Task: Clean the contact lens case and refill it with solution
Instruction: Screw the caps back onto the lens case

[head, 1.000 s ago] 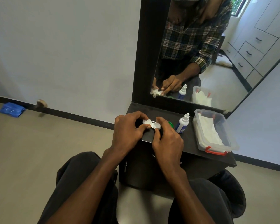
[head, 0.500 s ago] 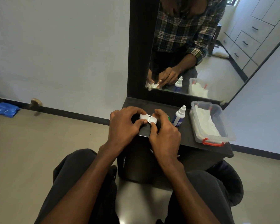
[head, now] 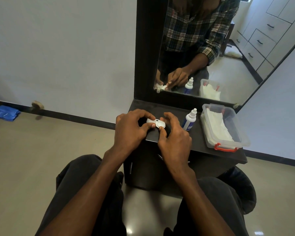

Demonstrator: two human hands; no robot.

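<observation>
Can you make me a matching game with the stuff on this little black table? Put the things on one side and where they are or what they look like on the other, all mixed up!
Things:
1. lens case
2. solution bottle
3. plastic box
4. blue packet

Clues:
A. lying on the floor by the wall
B. held between both hands
C. clear, with a red latch and white tissues inside
D. standing upright, white with a blue label

Pairs: 1-B, 2-D, 3-C, 4-A
</observation>
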